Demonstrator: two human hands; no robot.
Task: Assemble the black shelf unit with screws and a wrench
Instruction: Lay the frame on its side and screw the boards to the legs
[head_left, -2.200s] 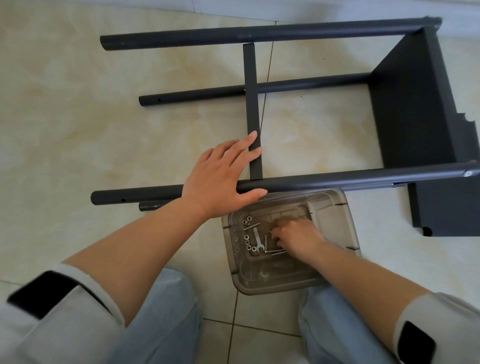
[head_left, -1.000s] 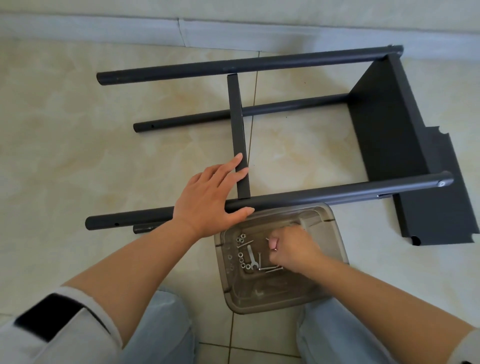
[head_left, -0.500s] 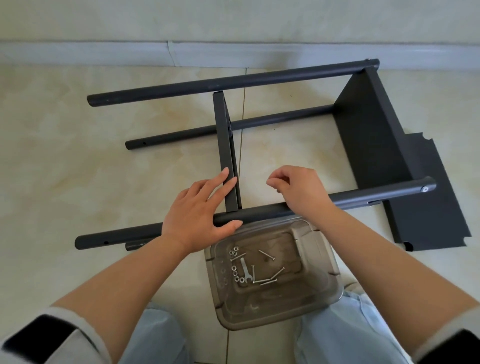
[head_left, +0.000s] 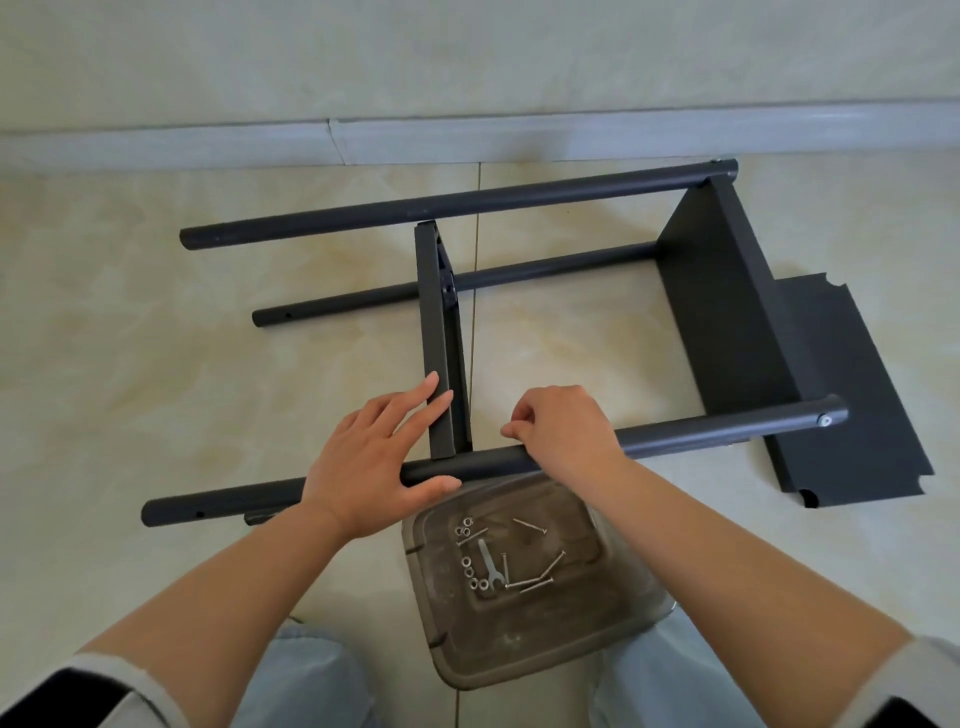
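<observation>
The black shelf unit lies on its side on the tiled floor, with several poles and an end panel (head_left: 727, 312) fixed at the right. A middle shelf panel (head_left: 434, 322) stands on edge between the far pole and the near pole (head_left: 701, 434). My left hand (head_left: 369, 457) rests flat over the near pole, fingers straight against the middle panel's near end. My right hand (head_left: 566, 426) hovers just above the near pole, right of that panel. Its thumb and forefinger pinch a small piece that is too small to make out.
A clear plastic tray (head_left: 519, 649) sits between my knees, under the near pole. It holds a small wrench (head_left: 488, 564), several screws (head_left: 535, 579) and nuts (head_left: 464, 529). A loose black panel (head_left: 852, 415) lies flat at the right. The wall skirting (head_left: 467, 140) runs behind.
My right hand left the tray with its fingers pinched and rose to the near pole beside the middle panel. The left hand stayed on the pole. The view tilted up toward the wall.
</observation>
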